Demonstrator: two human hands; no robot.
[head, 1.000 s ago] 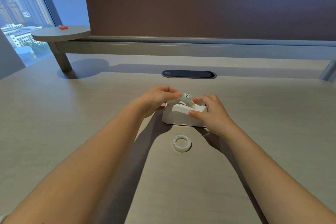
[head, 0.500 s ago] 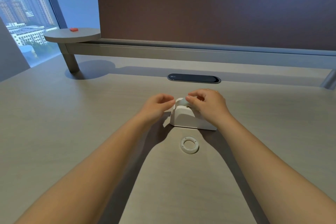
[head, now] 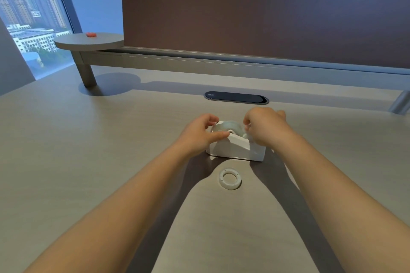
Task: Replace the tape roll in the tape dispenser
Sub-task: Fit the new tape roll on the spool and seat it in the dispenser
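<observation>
A white tape dispenser (head: pixel 235 150) stands on the desk in the middle of the view. A pale translucent tape roll (head: pixel 229 127) sits in its cradle, its top showing above the body. My left hand (head: pixel 199 134) grips the dispenser's left end, thumb along its upper edge. My right hand (head: pixel 265 127) is over the right end, fingers pinched at the right side of the roll; what they pinch is hidden. An empty white tape core (head: pixel 230 179) lies flat on the desk just in front of the dispenser.
A dark oval cable port (head: pixel 236 97) is set in the desk behind the dispenser. A raised rail and brown divider panel (head: pixel 266 13) close off the back. A round side shelf (head: pixel 88 41) with a small red object (head: pixel 91 34) stands at the far left.
My right hand has shifted from the top of the roll to its right side. My left hand has moved onto the dispenser's left end. The roll now shows between the hands.
</observation>
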